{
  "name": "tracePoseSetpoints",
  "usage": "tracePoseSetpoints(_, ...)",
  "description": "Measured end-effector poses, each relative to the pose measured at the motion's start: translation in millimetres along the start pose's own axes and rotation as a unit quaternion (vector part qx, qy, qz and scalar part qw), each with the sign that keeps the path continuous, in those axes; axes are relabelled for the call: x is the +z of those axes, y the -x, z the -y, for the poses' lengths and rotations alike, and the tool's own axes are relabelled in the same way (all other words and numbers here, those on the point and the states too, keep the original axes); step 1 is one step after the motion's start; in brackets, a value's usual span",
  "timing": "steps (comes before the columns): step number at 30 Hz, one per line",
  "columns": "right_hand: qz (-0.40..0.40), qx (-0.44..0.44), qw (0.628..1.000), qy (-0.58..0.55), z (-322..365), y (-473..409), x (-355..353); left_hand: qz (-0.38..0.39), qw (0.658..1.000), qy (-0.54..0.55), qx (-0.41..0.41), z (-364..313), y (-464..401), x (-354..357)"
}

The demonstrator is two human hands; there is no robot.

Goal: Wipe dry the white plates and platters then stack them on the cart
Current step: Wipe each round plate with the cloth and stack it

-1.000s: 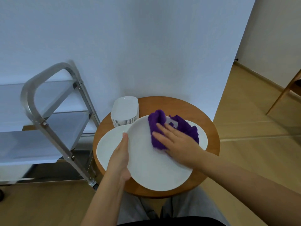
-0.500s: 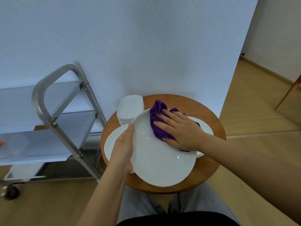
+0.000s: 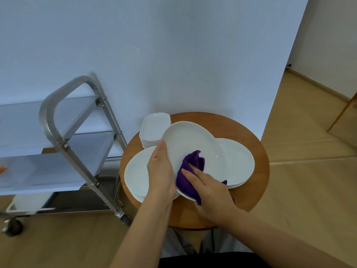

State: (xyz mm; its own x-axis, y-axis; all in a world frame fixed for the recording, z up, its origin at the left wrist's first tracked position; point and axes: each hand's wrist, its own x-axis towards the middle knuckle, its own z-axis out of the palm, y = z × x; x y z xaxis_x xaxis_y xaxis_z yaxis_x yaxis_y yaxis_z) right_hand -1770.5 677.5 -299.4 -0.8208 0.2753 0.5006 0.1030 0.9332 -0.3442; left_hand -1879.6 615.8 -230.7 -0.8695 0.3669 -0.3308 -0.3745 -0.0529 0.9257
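Observation:
I hold a large white plate (image 3: 193,144) tilted up above the round wooden table (image 3: 257,190). My left hand (image 3: 160,171) grips the plate's left rim, fingers hidden behind it. My right hand (image 3: 210,192) holds a purple cloth (image 3: 191,163) against the plate's lower part, with the cloth folded over the near rim; its thumb is hidden. Under the plate lie two stacks of white plates, one on the left (image 3: 135,175) and one on the right (image 3: 237,161). The metal cart (image 3: 58,120) stands to the left of the table.
A stack of small white rectangular dishes (image 3: 154,126) sits at the table's back left. The cart's shelves (image 3: 29,171) are pale and its wheel (image 3: 123,217) is close to the table's base. A white wall rises behind; the floor is wood.
The cloth and my right hand have slid from the plate's upper part down to its near rim. The plate is tipped up more steeply, and my view has shifted so the table sits further right.

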Motion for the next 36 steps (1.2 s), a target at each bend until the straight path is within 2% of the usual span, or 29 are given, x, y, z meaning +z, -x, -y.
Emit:
tracePoseSetpoints(3,-0.070,-0.061,0.996,-0.003,2.5,-8.9,-11.1,0.070,0.997,0.038,-0.018,-19.5,-4.6,-9.1)
tracePoseSetpoints(4,-0.085,-0.051,0.994,-0.037,4.9,-13.8,-16.4,0.121,0.991,0.058,-0.007,-26.0,-7.9,-15.3)
tracePoseSetpoints(6,-0.107,0.048,0.977,-0.179,12.4,-28.1,-34.3,0.192,0.977,0.089,0.016,-33.3,-11.3,-27.7)
tracePoseSetpoints(7,-0.112,0.108,0.953,-0.260,14.2,-35.5,-43.3,0.194,0.978,0.078,0.021,-32.1,-12.6,-31.9)
tracePoseSetpoints(8,-0.119,0.169,0.917,-0.342,14.9,-43.0,-52.2,0.165,0.985,0.054,0.018,-26.2,-16.0,-35.2)
tracePoseSetpoints(10,-0.128,0.235,0.818,-0.509,5.7,-54.9,-61.4,0.081,0.996,0.029,-0.010,-11.4,-22.5,-37.7)
tracePoseSetpoints(11,-0.128,0.245,0.761,-0.587,1.4,-58.8,-64.3,0.076,0.995,0.047,-0.037,-4.5,-25.1,-37.8)
tracePoseSetpoints(12,-0.120,0.249,0.714,-0.643,0.8,-60.9,-66.2,0.102,0.988,0.090,-0.069,1.1,-27.3,-37.2)
tracePoseSetpoints(14,-0.087,0.254,0.664,-0.697,2.3,-60.8,-63.1,0.168,0.961,0.190,-0.109,6.4,-29.6,-35.0)
tracePoseSetpoints(16,-0.056,0.255,0.652,-0.711,2.3,-58.0,-59.6,0.168,0.952,0.232,-0.105,7.5,-31.2,-36.0)
tracePoseSetpoints(19,-0.022,0.274,0.659,-0.700,-7.3,-53.0,-59.7,0.112,0.967,0.217,-0.078,6.5,-34.3,-40.7)
tracePoseSetpoints(21,-0.035,0.324,0.692,-0.645,-12.1,-48.2,-61.5,0.086,0.978,0.187,-0.045,0.7,-34.1,-45.6)
tracePoseSetpoints(23,-0.094,0.387,0.720,-0.568,-18.2,-44.5,-60.9,0.055,0.989,0.137,0.006,-8.4,-33.3,-53.0)
tracePoseSetpoints(24,-0.136,0.402,0.723,-0.546,-19.6,-44.5,-63.4,0.034,0.994,0.097,0.035,-13.3,-32.9,-56.7)
tracePoseSetpoints(26,-0.201,0.372,0.715,-0.557,-21.4,-51.2,-73.5,0.002,0.995,-0.013,0.101,-21.0,-31.4,-59.4)
tracePoseSetpoints(27,-0.202,0.329,0.714,-0.584,-17.9,-58.6,-80.2,-0.007,0.988,-0.073,0.135,-24.0,-29.1,-57.2)
tracePoseSetpoints(28,-0.175,0.277,0.736,-0.592,-11.8,-66.5,-86.1,-0.013,0.979,-0.127,0.161,-26.3,-25.5,-53.1)
tracePoseSetpoints(29,-0.120,0.231,0.788,-0.558,-4.9,-74.9,-90.6,-0.010,0.969,-0.168,0.182,-28.2,-20.7,-47.6)
tracePoseSetpoints(31,0.027,0.141,0.917,-0.373,8.4,-95.4,-94.5,0.010,0.948,-0.233,0.219,-31.0,-10.3,-36.3)
tracePoseSetpoints(32,0.104,0.094,0.951,-0.275,12.2,-104.6,-96.2,0.023,0.936,-0.261,0.234,-32.4,-5.6,-32.6)
tracePoseSetpoints(34,0.214,0.000,0.971,-0.107,8.0,-118.9,-101.8,0.049,0.920,-0.298,0.248,-37.0,0.2,-31.6)
tracePoseSetpoints(36,0.252,-0.055,0.966,-0.023,0.2,-131.5,-108.2,0.067,0.904,-0.335,0.256,-40.7,3.2,-36.6)
